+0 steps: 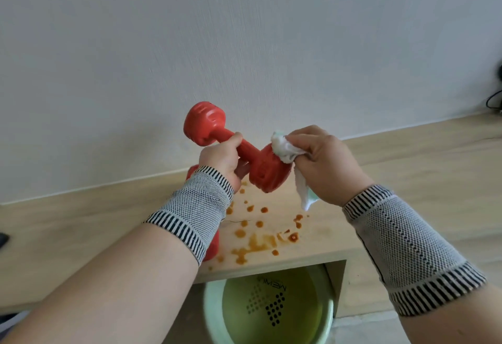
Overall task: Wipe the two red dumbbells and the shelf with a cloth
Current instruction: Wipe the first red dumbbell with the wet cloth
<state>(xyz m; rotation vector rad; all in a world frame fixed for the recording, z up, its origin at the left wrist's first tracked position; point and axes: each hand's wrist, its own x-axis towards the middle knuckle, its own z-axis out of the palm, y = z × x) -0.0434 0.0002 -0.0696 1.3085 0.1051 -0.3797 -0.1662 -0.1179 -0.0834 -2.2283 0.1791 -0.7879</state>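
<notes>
The wooden shelf (312, 235), spattered with orange stains (255, 245), carries the second red dumbbell (213, 245), mostly hidden behind the left forearm. Below sits a green basin (271, 308), its mirrored lettering unreadable. The left hand (221, 160) clenches the raised dumbbell (236, 150) by its handle, likely exposing its head to the white cloth (285, 150) pinched in the right hand (323, 164).

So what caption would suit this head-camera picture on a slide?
Left hand grips a red dumbbell while the right hand rubs a white cloth over its end, above the sauce-spattered shelf.
</notes>
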